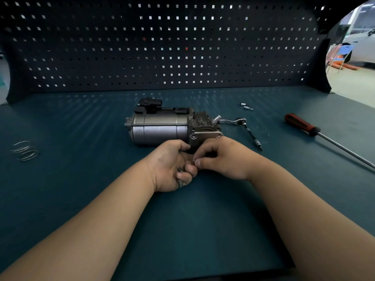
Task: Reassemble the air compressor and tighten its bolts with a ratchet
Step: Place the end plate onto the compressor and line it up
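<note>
The air compressor (162, 126) lies on its side mid-bench, a silver motor cylinder with a finned head and a flat cover plate (206, 134) at its right end. Just in front of it my left hand (172, 165) is curled around several small dark bolts (180, 182) that show between the fingers. My right hand (221, 157) meets it, fingertips pinching at something small by the left fingers; what it pinches is hidden. The ratchet (235, 120) with a long extension (252, 136) lies on the mat behind the compressor's right end.
A red-and-black handled screwdriver (300, 124) with a long shaft lies at the right. Small sockets (246, 106) sit behind the ratchet. Coiled wire rings (25, 152) rest at the far left. A dark pegboard (162, 47) walls the back of the green mat (192, 220).
</note>
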Action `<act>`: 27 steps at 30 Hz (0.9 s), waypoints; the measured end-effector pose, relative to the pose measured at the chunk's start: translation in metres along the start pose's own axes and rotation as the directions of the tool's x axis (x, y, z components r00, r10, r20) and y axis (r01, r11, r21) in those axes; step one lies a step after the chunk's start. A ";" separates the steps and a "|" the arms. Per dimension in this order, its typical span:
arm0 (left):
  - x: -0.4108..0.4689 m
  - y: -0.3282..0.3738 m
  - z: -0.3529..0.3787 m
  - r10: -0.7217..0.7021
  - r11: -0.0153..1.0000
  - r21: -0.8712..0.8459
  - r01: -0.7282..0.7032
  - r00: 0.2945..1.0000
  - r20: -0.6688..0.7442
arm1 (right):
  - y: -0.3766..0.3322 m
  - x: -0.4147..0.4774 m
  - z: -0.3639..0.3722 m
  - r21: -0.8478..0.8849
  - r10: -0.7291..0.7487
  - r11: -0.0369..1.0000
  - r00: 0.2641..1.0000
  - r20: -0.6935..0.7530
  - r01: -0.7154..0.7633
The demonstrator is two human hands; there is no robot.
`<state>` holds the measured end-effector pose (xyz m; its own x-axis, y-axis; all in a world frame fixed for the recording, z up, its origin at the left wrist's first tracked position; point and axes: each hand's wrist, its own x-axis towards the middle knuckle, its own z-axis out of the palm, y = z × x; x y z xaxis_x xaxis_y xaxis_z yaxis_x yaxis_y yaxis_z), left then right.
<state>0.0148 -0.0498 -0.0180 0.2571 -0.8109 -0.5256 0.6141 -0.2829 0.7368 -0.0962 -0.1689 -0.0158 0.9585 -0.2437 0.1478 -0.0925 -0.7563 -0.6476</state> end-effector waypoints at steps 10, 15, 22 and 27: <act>0.008 -0.008 -0.007 0.913 0.246 0.918 -0.312 0.393 -0.111 | 0.019 -0.003 -0.022 0.403 0.336 0.883 0.923 -0.187 -0.240; 0.016 -0.002 -0.002 0.941 -0.045 0.984 -0.174 0.324 0.101 | 0.026 -0.004 -0.027 0.424 0.351 0.884 0.880 -0.320 -0.199; 0.020 -0.001 -0.004 0.931 -0.137 0.977 -0.162 0.317 0.183 | 0.025 0.001 -0.020 0.424 0.304 0.899 0.853 -0.424 -0.109; 0.021 -0.003 -0.003 0.925 -0.141 0.978 -0.153 0.333 0.186 | 0.026 0.001 -0.017 0.326 0.283 0.936 0.830 -0.481 -0.130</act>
<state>0.0206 -0.0644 -0.0326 0.5149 -0.6264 0.5853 -0.8559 -0.3371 0.3922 -0.1023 -0.1987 -0.0198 0.6395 -0.7082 0.2993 -0.1234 -0.4788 -0.8692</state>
